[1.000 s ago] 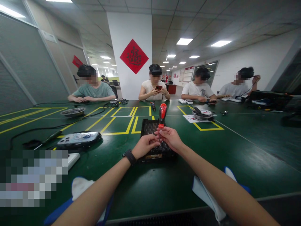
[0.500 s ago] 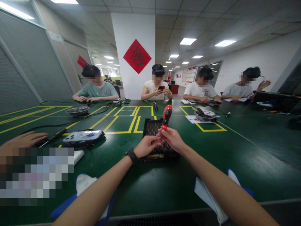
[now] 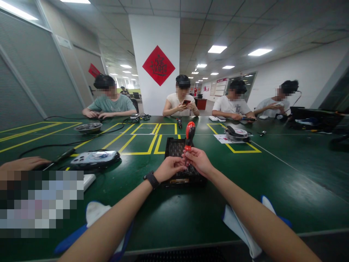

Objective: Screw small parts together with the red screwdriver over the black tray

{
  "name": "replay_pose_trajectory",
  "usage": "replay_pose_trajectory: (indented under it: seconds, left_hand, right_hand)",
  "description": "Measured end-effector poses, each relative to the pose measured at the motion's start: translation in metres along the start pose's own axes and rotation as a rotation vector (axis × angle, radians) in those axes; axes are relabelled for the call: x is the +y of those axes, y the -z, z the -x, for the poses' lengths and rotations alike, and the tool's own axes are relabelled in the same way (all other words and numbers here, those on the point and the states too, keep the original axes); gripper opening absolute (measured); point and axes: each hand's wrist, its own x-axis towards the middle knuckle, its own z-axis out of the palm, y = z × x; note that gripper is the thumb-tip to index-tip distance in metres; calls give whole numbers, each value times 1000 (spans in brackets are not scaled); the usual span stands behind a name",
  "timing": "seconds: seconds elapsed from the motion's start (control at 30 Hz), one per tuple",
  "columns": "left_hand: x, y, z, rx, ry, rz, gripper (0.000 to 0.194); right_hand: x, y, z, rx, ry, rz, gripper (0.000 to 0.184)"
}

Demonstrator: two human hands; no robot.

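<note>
A screwdriver [image 3: 190, 134] with a red and black handle stands nearly upright, handle on top, over the black tray [image 3: 176, 145] in front of me. My right hand [image 3: 200, 160] pinches it just below the handle, fingers closed around the neck and shaft. Beside it my left hand [image 3: 171, 168], with a dark band on the wrist, has its fingers pinched together close to the lower shaft. Whether those fingertips hold the shaft or something small cannot be seen. Both hands hover above the tray and cover part of it.
White-and-blue gloves [image 3: 95, 214] lie under my left forearm, another glove [image 3: 240, 227] under my right. Left are a phone-like device [image 3: 95, 158], cables and another person's hand [image 3: 24, 162]. A metal bowl [image 3: 88, 128] and a round metal container [image 3: 237, 134] stand farther back. Several people sit opposite.
The screwdriver's handle has swung slightly left and stands more upright. My hands stay close together over the tray. At the far right, a person has lowered a raised hand.
</note>
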Motion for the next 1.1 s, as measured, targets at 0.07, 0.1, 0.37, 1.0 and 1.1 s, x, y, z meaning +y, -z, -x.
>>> replay_pose_trajectory:
  seconds: [0.07, 0.1, 0.37, 1.0, 1.1]
  left_hand:
    - [2, 0, 0, -4, -14, 18, 28]
    - [4, 0, 1, -8, -22, 19, 26]
    - [8, 3, 2, -45, -35, -23, 24]
    - [4, 0, 0, 12, 19, -5, 28]
    - [3, 0, 0, 10, 19, 10, 27]
  right_hand:
    - [0, -1, 0, 9, 11, 3, 21]
    - [0, -1, 0, 8, 17, 4, 21]
    - [-4, 0, 1, -141, -20, 27, 29]
    - [-1, -4, 2, -17, 55, 45, 22]
    - [0, -5, 1, -10, 50, 64, 24]
